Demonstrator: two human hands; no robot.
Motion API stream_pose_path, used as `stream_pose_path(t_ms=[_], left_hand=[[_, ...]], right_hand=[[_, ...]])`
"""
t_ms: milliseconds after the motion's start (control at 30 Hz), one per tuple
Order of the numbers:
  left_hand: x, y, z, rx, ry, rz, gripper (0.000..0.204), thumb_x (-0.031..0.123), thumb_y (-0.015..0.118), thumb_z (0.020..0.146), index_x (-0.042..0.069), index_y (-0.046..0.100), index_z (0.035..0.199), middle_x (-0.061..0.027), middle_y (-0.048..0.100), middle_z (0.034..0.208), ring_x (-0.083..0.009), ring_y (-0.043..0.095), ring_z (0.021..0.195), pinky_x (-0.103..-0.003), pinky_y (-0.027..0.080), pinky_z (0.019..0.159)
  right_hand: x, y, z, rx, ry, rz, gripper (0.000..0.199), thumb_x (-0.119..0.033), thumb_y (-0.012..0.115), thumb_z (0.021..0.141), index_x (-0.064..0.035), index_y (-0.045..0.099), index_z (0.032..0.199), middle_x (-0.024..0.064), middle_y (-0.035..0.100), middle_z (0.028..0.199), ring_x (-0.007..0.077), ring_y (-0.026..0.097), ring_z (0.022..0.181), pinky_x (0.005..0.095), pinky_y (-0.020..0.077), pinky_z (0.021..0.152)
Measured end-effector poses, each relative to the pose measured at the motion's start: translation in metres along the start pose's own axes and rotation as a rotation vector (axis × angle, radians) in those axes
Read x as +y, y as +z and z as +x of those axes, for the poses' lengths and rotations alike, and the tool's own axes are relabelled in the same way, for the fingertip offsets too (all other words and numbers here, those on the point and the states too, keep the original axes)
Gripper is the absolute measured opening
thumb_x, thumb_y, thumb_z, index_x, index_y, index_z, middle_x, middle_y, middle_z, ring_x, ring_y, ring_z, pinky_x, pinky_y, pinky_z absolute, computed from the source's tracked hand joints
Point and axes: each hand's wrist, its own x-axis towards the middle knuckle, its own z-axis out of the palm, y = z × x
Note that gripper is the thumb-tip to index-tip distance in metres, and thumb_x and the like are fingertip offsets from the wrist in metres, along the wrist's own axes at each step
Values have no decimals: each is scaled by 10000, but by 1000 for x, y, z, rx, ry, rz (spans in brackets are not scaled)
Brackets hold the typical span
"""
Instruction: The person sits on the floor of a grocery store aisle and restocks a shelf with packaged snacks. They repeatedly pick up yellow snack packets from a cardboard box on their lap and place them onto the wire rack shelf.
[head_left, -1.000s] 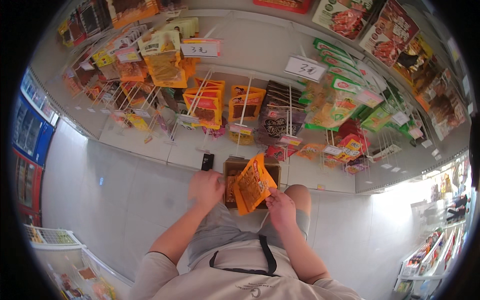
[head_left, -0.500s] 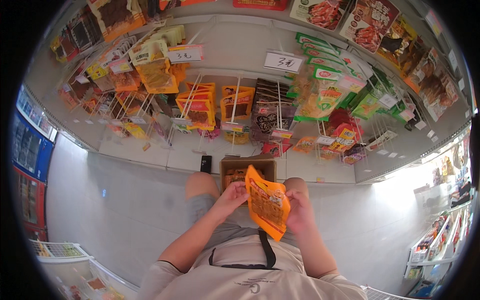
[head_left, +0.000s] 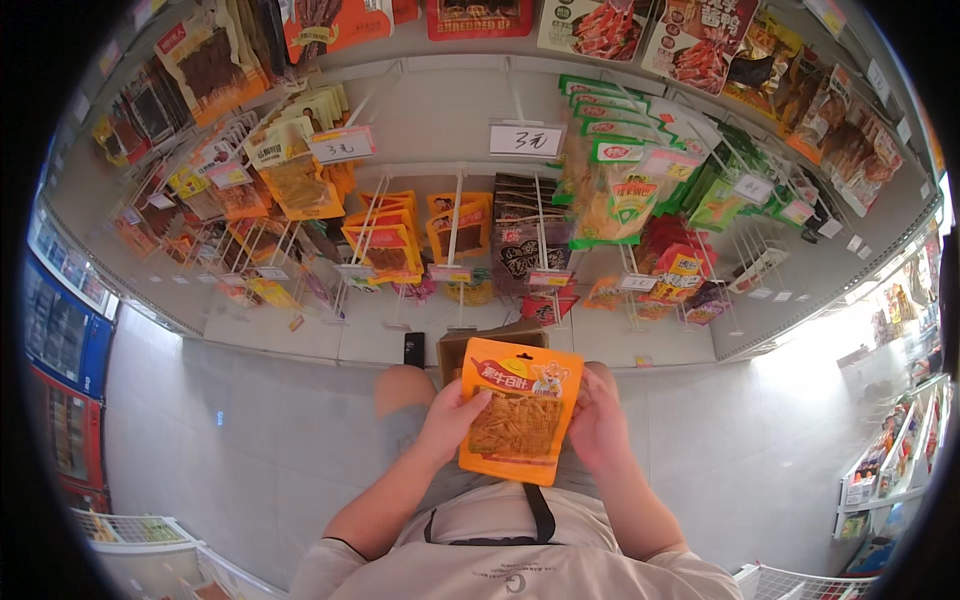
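Both hands, left hand [head_left: 452,420] and right hand [head_left: 598,425], grip the flat orange plastic snack packet [head_left: 518,412] by its edges; keep it level, facing you.

The snack packet [head_left: 519,410] sits between both hands, the cardboard box [head_left: 490,345] behind it, below the hanging rack [head_left: 480,240].

1. Orange snack packet [head_left: 518,408]: tilted and edge-on earlier, now turned flat, front face up, held lower over the lap.
2. Left hand [head_left: 452,420] and right hand [head_left: 598,425]: moved from packet's top to its two sides.
3. View has swung closer to the hanging shelf [head_left: 440,120].
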Motion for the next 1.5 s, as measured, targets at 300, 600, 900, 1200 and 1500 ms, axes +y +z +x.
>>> stream_pose_path(t_ms=[300, 600, 900, 1200, 1500], left_hand=[[78, 9, 26, 194, 165, 36, 312, 162, 646, 1143, 17, 637, 1418, -36, 715, 1355, -120, 632, 1224, -327, 494, 1079], [175, 49, 107, 169, 307, 88, 333, 212, 620, 1154, 17, 585, 1422, -30, 674, 1328, -138, 601, 1221, -347, 475, 1084], [205, 57, 164, 74, 575, 101, 299, 232, 613, 1172, 15, 608, 1377, -39, 694, 1322, -129, 623, 1189, -331, 486, 1082], [196, 52, 180, 173, 607, 189, 265, 220, 626, 1164, 1, 654, 1310, -56, 727, 1265, -128, 633, 1150, -320, 490, 1048], [202, 58, 177, 156, 569, 107, 263, 192, 623, 1163, 16, 636, 1358, -47, 716, 1331, -144, 649, 1194, -347, 504, 1063]], right_hand=[[33, -83, 46, -6, -548, -1279, 464, -208, 639, 1056, -95, 608, 1505, 129, 721, 1372, 348, 633, 1298, 470, 504, 1111], [42, -156, 86, 238, -626, -1732, 292, -243, 711, 912, -133, 812, 1163, 85, 719, 1341, 412, 557, 1346, 566, 434, 1163], [49, -150, 88, 255, -697, -1814, 201, -249, 717, 895, -150, 834, 1025, 58, 719, 1281, 401, 567, 1314, 588, 434, 1128], [48, -148, 93, 266, -696, -1829, 192, -268, 724, 883, -157, 826, 1003, 55, 714, 1255, 394, 576, 1294, 578, 440, 1112], [47, -150, 93, 275, -667, -1831, 185, -265, 729, 884, -156, 825, 999, 71, 707, 1265, 408, 570, 1291, 583, 433, 1117]])
